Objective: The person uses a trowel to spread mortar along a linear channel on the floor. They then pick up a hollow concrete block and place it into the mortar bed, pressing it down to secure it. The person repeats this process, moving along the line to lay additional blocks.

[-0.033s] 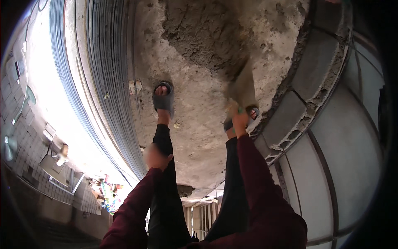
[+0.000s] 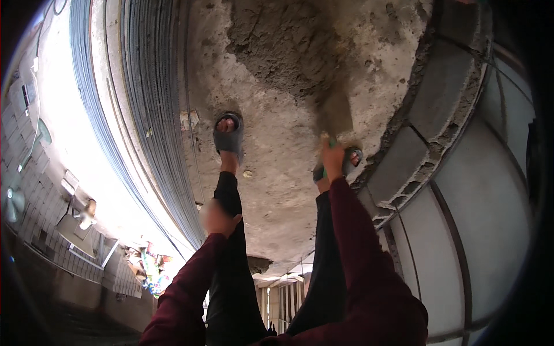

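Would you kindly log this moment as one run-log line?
right hand: grips trowel by mortar pile | left hand: empty, near thigh | block wall: right

Rough concrete floor (image 2: 277,167) bears a grey heap, probably mortar (image 2: 283,46), and two sandalled feet (image 2: 228,138)

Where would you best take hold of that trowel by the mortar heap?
By its handle, from the near side, as the right hand does: the trowel has a flat blade pointing away into the mortar pile, leaving the handle end toward the person.
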The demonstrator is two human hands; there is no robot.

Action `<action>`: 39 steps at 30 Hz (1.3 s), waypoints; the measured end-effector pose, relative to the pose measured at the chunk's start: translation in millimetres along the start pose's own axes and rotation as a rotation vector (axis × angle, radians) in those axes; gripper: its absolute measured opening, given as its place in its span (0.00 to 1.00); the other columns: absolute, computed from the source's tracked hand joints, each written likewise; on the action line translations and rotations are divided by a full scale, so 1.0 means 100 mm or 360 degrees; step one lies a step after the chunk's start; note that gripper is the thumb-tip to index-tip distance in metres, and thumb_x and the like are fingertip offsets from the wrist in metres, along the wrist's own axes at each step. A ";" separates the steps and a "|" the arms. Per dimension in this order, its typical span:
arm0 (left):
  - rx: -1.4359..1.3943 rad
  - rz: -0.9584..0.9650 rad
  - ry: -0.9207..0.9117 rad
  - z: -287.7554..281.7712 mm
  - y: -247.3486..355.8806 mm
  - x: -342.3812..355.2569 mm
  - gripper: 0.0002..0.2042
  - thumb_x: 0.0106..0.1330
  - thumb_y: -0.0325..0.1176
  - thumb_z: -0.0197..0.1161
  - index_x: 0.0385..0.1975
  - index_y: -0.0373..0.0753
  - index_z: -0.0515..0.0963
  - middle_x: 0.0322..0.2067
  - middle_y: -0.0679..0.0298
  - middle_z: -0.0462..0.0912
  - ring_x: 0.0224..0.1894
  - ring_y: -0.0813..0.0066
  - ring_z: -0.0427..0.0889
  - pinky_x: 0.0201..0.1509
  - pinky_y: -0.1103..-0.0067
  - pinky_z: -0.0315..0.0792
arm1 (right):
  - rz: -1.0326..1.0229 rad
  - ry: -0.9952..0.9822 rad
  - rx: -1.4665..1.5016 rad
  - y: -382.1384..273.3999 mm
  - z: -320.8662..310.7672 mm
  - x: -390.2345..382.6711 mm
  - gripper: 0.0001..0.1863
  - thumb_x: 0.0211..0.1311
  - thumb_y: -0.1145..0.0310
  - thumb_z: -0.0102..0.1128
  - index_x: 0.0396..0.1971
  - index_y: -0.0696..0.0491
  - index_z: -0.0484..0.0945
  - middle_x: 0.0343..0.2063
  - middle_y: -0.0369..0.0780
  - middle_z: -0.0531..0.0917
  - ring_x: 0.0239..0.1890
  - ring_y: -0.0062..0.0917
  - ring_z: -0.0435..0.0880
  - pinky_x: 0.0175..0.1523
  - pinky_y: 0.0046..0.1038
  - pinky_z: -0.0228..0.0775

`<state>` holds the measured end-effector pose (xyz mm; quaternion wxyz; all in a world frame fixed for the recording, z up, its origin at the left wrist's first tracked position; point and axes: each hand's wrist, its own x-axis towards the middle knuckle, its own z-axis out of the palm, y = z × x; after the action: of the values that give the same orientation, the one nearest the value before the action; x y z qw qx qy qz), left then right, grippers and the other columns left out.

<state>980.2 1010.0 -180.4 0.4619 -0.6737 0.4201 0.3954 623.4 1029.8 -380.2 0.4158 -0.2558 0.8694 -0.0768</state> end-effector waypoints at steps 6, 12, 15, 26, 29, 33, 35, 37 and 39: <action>0.0079 -0.0030 0.0016 0.02 0.15 -0.03 0.53 0.45 0.52 0.75 0.66 0.29 0.52 0.51 0.43 0.73 0.51 0.49 0.78 0.53 0.66 0.75 | 0.0045 -0.0020 0.0498 -1.20 0.38 1.29 0.20 0.57 0.60 0.63 0.22 0.64 0.75 0.19 0.48 0.79 0.23 0.39 0.79 0.32 0.40 0.68; 0.0151 -0.0050 0.0066 0.14 0.13 -0.03 0.52 0.45 0.52 0.75 0.66 0.29 0.53 0.53 0.43 0.71 0.52 0.49 0.78 0.54 0.65 0.74 | -0.0016 -0.0221 0.0671 -1.07 -0.08 1.18 0.19 0.58 0.59 0.64 0.24 0.62 0.74 0.19 0.43 0.79 0.19 0.28 0.78 0.28 0.32 0.70; 0.0216 -0.0047 0.0081 0.10 0.22 -0.08 0.52 0.45 0.52 0.74 0.66 0.28 0.53 0.53 0.42 0.72 0.53 0.49 0.77 0.55 0.64 0.74 | 0.0042 -0.0517 0.0631 -1.05 -0.53 1.03 0.20 0.57 0.57 0.65 0.30 0.62 0.77 0.19 0.40 0.79 0.19 0.24 0.77 0.26 0.28 0.70; 0.0559 0.0182 0.0103 0.02 0.45 -0.06 0.44 0.43 0.58 0.73 0.54 0.29 0.68 0.47 0.44 0.79 0.52 0.50 0.79 0.55 0.64 0.74 | -0.0242 -0.0183 0.0213 0.16 -2.12 -0.29 0.26 0.58 0.53 0.62 0.38 0.66 0.76 0.31 0.52 0.82 0.33 0.40 0.82 0.40 0.36 0.72; 0.0679 0.0192 0.0131 0.04 0.46 -0.07 0.45 0.43 0.60 0.72 0.53 0.28 0.68 0.46 0.44 0.80 0.51 0.50 0.80 0.54 0.64 0.74 | 0.0063 -0.0164 0.0291 0.59 -2.78 -0.77 0.25 0.57 0.56 0.63 0.40 0.65 0.76 0.32 0.55 0.82 0.38 0.46 0.83 0.42 0.37 0.73; 0.0767 0.0245 0.0133 0.05 0.41 -0.03 0.46 0.44 0.62 0.70 0.55 0.29 0.67 0.45 0.44 0.80 0.50 0.48 0.80 0.53 0.62 0.75 | 0.0293 0.0270 0.0226 1.59 -3.21 -1.25 0.21 0.55 0.57 0.64 0.36 0.62 0.77 0.30 0.56 0.82 0.35 0.50 0.82 0.39 0.39 0.74; 0.0738 0.0293 0.0178 0.09 0.33 -0.02 0.46 0.44 0.63 0.70 0.56 0.30 0.67 0.46 0.43 0.80 0.51 0.47 0.79 0.54 0.62 0.74 | 0.0466 0.0407 0.0114 1.88 -3.39 -1.41 0.19 0.55 0.59 0.64 0.37 0.61 0.77 0.28 0.56 0.82 0.34 0.51 0.82 0.38 0.42 0.74; 0.0729 0.0315 0.0192 0.10 0.29 0.00 0.46 0.45 0.63 0.69 0.57 0.31 0.66 0.47 0.43 0.79 0.51 0.47 0.79 0.55 0.61 0.73 | 0.0515 0.0591 -0.0037 2.08 -3.49 -1.52 0.18 0.57 0.60 0.62 0.39 0.60 0.76 0.27 0.56 0.81 0.34 0.51 0.82 0.38 0.44 0.74; 0.0751 0.0334 0.0159 0.09 0.32 -0.01 0.47 0.45 0.63 0.69 0.58 0.31 0.65 0.48 0.42 0.78 0.52 0.47 0.78 0.56 0.61 0.72 | 0.0668 0.0779 -0.0304 2.33 -3.43 -1.59 0.18 0.58 0.61 0.61 0.41 0.58 0.74 0.28 0.55 0.81 0.34 0.50 0.82 0.37 0.46 0.74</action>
<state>948.4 1011.5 -191.5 0.5414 -0.5187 0.5906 0.2984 356.4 1283.2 -132.0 0.1756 -0.0830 0.9804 0.0331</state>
